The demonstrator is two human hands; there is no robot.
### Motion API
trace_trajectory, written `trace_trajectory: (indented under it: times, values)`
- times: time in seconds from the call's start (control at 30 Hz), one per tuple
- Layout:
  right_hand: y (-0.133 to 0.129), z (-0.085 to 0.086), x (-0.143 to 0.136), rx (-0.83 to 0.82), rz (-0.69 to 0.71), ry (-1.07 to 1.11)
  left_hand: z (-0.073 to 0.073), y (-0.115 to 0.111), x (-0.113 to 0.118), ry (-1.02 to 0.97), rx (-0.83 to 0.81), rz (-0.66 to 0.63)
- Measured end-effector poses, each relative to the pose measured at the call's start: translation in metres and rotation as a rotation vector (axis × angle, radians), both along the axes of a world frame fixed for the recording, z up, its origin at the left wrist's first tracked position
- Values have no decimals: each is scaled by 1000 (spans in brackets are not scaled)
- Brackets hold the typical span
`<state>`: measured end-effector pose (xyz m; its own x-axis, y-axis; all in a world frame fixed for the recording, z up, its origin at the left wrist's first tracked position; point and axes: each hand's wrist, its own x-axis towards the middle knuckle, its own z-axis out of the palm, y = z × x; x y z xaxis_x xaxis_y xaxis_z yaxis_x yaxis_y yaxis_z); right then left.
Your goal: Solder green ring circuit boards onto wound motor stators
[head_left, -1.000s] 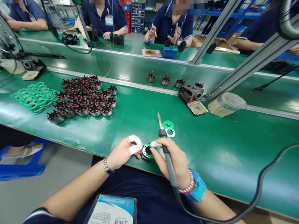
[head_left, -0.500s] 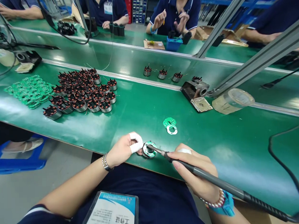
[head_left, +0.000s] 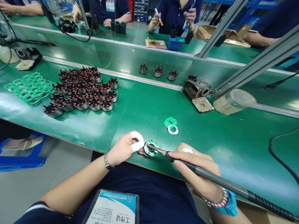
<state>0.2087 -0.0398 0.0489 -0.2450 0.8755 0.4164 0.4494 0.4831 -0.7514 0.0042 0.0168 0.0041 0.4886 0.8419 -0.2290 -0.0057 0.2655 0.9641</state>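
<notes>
Close to the table's front edge is a motor stator (head_left: 144, 154) with a green and white ring-shaped circuit board (head_left: 154, 153) on top. My left hand (head_left: 126, 146), white covers on its thumb and forefinger, is closed at the stator's left side, the other fingers partly hidden behind it. In my right hand (head_left: 199, 162) is a soldering iron (head_left: 217, 181), held like a pen. Its tip reaches the board's upper left part; whether it touches is too small to tell. Just beyond lie a few loose ring boards (head_left: 173, 129).
Many wound stators (head_left: 80, 103) stand at the left beside a pile of green boards (head_left: 28, 90). Several more stators (head_left: 158, 72) line the back rail. A soldering iron stand (head_left: 196, 89) and a plastic tub (head_left: 234, 102) stand at right. Co-workers sit across the bench.
The view has shifted slightly. My hands, the stator and the iron keep nearly the same positions. Across the bench, a co-worker's hands have moved apart, with a pen-like object visible in one.
</notes>
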Motion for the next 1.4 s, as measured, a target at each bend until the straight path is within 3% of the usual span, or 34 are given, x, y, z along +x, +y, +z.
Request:
trace_trajectory:
  times: [0.17,0.3,0.47,0.57,0.63,0.7,0.8,0.9,1.0,1.1,1.3,1.4]
  values:
    - [0,2,2,40,-25,-13,-1,0,0,-21,-8,3]
    - [5,-7,0,55,-70,-60,-1,-1,0,-23,-10,17]
    - [23,-19,-7,-22,177,-169,-3,0,1,-4,16,6]
    - [30,-24,-10,-44,246,-207,-3,1,-2,42,91,-31]
    - [31,-26,-12,-59,245,-222,-2,1,-7,131,271,-53]
    - [30,-27,-13,-67,246,-227,1,0,-14,282,579,-102]
    - [30,-27,-14,-65,254,-223,9,-2,-21,539,995,-316]
    - [31,-26,-14,-63,254,-224,15,-1,-20,683,1178,-495]
    - [32,-27,-13,-62,253,-227,17,1,-16,690,1259,-524]
    - [30,-28,-15,-59,240,-226,15,0,-14,561,1121,-467]
    - [12,-33,-25,-11,-15,-246,7,-8,-6,177,166,-133]
    - [7,-32,-29,32,-62,-242,5,-10,-1,87,-74,-22]
